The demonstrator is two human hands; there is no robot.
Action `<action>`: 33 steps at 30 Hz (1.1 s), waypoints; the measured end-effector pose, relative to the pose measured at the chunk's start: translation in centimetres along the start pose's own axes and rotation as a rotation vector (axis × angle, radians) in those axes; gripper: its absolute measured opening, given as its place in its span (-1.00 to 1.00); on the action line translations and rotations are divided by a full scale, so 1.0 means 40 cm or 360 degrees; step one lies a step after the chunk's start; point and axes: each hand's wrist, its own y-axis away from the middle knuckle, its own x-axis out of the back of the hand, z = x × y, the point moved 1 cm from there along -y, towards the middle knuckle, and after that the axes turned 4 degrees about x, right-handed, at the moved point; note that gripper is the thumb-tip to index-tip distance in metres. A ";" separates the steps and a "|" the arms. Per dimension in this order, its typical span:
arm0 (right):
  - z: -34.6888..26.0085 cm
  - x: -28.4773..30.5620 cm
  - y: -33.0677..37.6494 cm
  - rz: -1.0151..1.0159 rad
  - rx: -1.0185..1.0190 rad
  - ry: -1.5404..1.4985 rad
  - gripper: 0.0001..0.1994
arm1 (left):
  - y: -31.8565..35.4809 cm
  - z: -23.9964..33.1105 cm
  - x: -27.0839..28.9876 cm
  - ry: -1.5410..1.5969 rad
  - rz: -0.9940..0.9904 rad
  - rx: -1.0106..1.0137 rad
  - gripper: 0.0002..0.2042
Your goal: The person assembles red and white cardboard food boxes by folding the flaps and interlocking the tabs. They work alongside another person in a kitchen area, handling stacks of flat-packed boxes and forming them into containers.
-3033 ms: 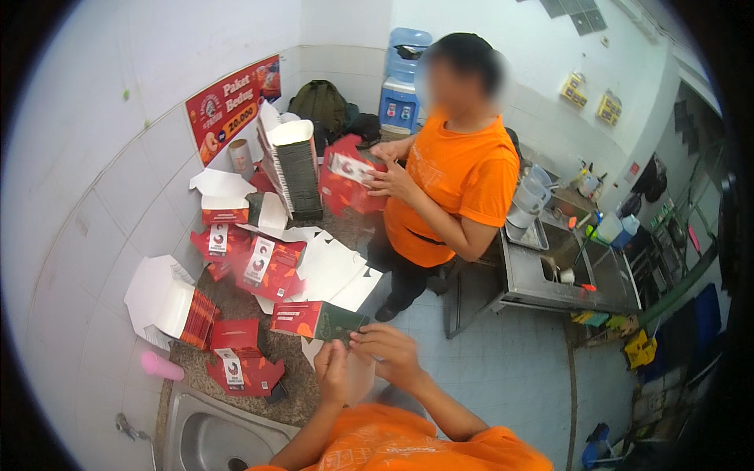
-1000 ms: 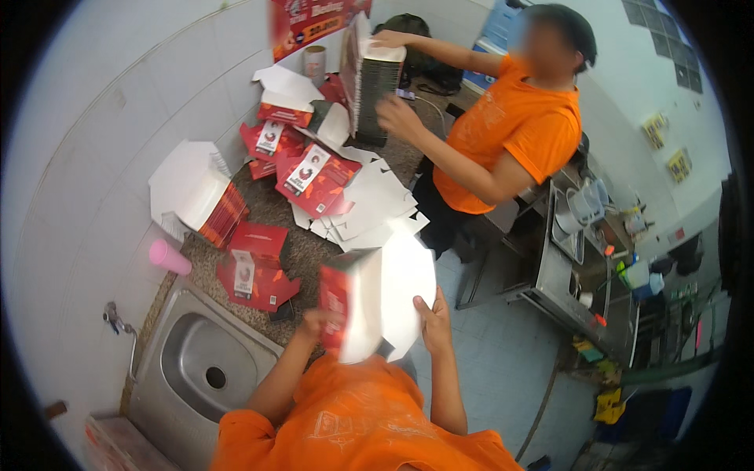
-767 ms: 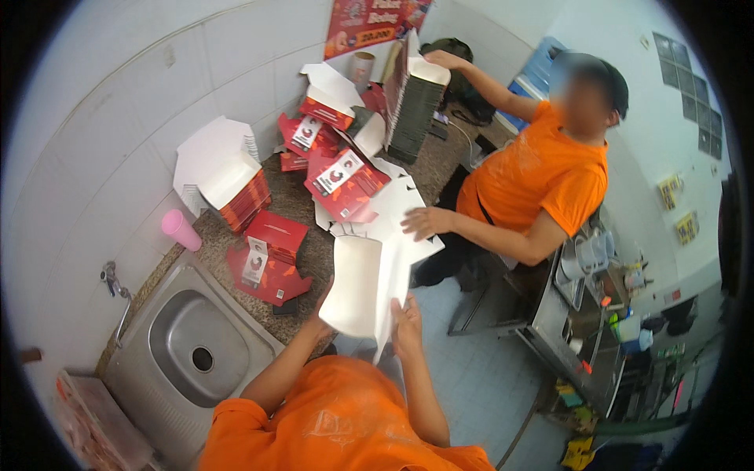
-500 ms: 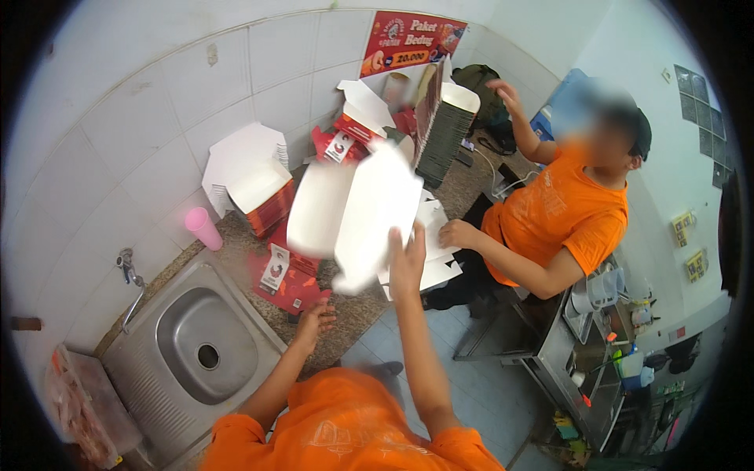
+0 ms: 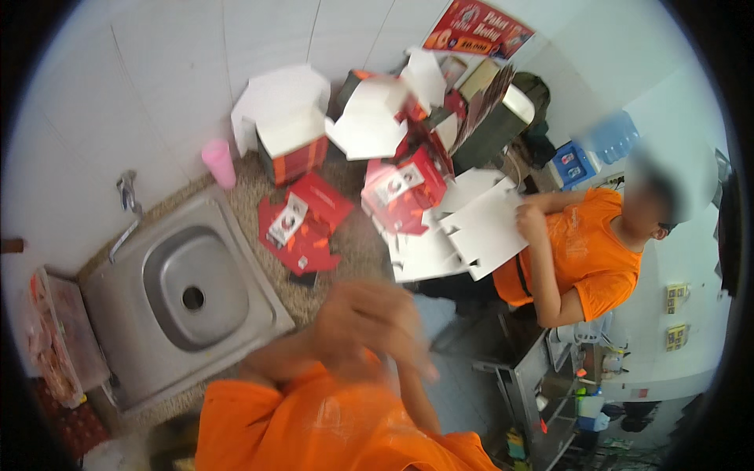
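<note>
Bright, soft light, motion-blurred hands (image 5: 369, 330), black fisheye rim

So there's a steel sink (image 5: 263, 302) near left, wall tap (image 5: 126, 191) and pink cup (image 5: 219, 164) just beside it, red poster (image 5: 477, 30) way far back.
</note>
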 end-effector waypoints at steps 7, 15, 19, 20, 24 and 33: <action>0.330 0.239 0.312 0.0700 -0.0660 -0.0160 -0.62 | -0.128 -0.034 -0.138 0.0787 -0.0391 -0.0712 -0.55; 0.312 0.224 0.248 0.0873 -0.0467 -0.0072 -0.72 | -0.045 -0.111 -0.065 -0.0407 -0.0232 0.0192 -0.87; 0.139 0.193 0.039 0.0801 0.0238 0.0462 -0.81 | 0.225 -0.282 0.017 -0.0664 -0.0087 0.1266 -0.67; 0.063 0.172 -0.005 0.0840 0.0369 0.0503 -0.83 | 0.312 -0.303 0.039 -0.0675 -0.0102 0.1560 -0.63; -0.160 0.136 -0.243 0.0816 0.1076 0.0986 -0.88 | 0.584 -0.296 0.084 -0.0917 -0.0331 0.2142 -0.54; -0.287 0.057 -0.517 0.0441 0.0865 0.1800 -0.38 | 0.635 -0.293 0.056 -0.0589 -0.0036 0.2062 -0.72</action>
